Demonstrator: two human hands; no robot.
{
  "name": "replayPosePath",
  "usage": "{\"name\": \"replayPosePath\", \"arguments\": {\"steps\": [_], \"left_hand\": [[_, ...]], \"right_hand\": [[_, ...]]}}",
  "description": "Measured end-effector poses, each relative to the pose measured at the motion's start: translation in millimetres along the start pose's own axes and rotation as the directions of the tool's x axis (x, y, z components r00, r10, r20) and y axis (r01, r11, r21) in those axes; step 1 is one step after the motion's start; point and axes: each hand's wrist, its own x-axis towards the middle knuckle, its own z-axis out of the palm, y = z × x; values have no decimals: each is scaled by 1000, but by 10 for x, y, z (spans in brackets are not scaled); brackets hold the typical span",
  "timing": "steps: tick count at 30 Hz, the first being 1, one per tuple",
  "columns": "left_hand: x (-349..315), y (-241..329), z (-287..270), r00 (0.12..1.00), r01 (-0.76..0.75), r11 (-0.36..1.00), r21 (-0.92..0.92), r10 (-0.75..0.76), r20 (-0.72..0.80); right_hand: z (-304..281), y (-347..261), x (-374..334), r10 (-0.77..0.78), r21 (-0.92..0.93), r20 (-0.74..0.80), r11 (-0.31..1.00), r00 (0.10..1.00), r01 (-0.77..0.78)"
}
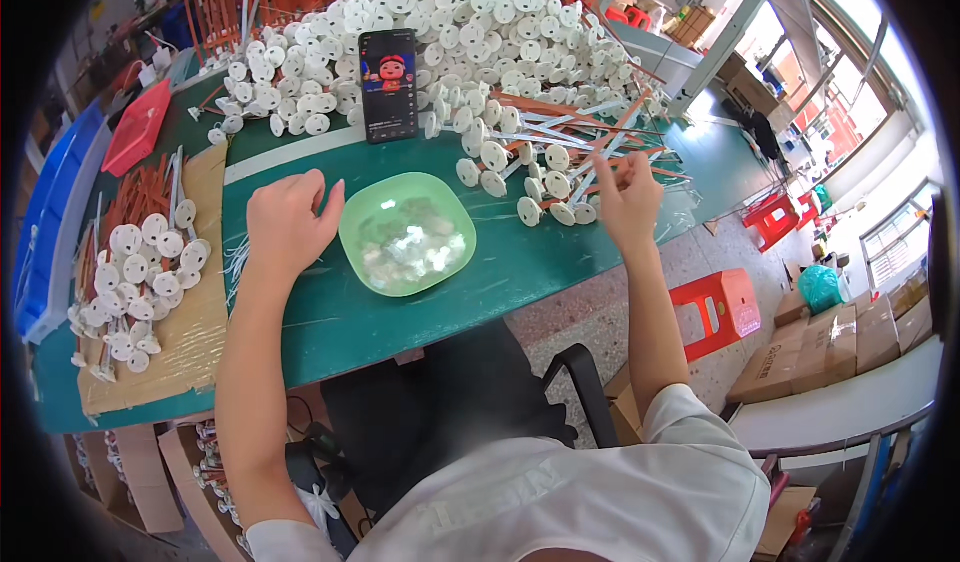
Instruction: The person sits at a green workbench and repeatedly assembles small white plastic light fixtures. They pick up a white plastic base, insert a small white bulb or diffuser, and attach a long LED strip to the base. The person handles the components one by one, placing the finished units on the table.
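Note:
My left hand (293, 220) is above the green table, just left of a light green bowl (408, 184) holding small clear, shiny pieces. Its fingers are curled with the thumb alongside; what they hold, if anything, is hidden. Thin white strands (237, 262) lie beside that wrist. Over on the right, my right hand (630, 200) is raised at the edge of a heap of brown and silver strips with round white discs (557, 157) on their ends. Those fingers are drawn together, and I cannot make out anything between them.
A phone (389, 87) stands upright behind the bowl, against a large pile of white discs (480, 22). More disc-ended strips (140, 277) lie on brown cardboard (205, 352) at left, near a red tray (138, 127) and blue bin (60, 212). A red stool (735, 307) stands right.

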Motion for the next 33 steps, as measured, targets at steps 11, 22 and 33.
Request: {"name": "replayPosePath", "arguments": {"steps": [11, 22, 33], "left_hand": [[-68, -117, 6, 995, 72, 997, -10, -71, 67], [-66, -45, 48, 995, 36, 998, -49, -32, 91], [-70, -50, 89, 993, 112, 982, -150, -105, 54]], "right_hand": [[356, 597, 130, 288, -96, 44, 954, 957, -283], [179, 582, -100, 699, 837, -126, 455, 704, -302], [38, 376, -166, 548, 997, -72, 35, 833, 63]]}}
